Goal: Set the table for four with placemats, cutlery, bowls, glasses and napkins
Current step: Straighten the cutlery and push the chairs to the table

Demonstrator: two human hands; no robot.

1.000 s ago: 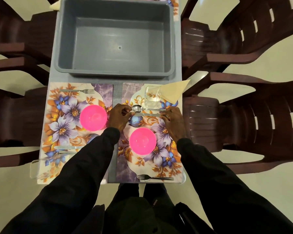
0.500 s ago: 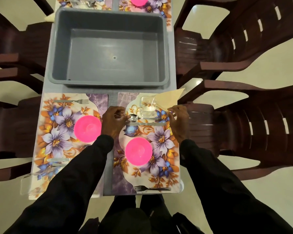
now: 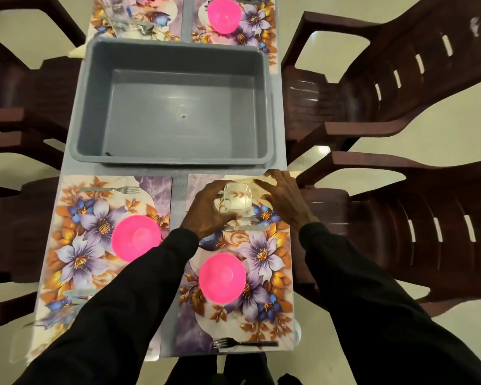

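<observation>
The step in hand looks like the finishing of the place setting at the lower right of the frame, since the near placemat (image 3: 264,315) is already carrying a pink bowl (image 3: 222,277) at its middle, a fork (image 3: 245,343) along its bottom edge and a knife (image 3: 247,228) lying crosswise just below the hands. The left hand (image 3: 207,211) is curling round the clear glass (image 3: 237,198), fingers over its upper left corner and thumb under its lower side, so it is holding the glass, which is sitting at the top of that placemat, right of the frame's centre. The right hand (image 3: 285,200) is spreading its fingers straight and apart just to the right of the glass, gripping nothing; it is lying over the beige napkin (image 3: 246,179), of which only an edge is peeping out, and whether the palm is pressing on it I cannot tell. The next move is probably calling for squaring glass and napkin against each other, keeping the glass upright and off the knife. The grey tub (image 3: 178,107) in the upper middle is showing nothing inside
</observation>
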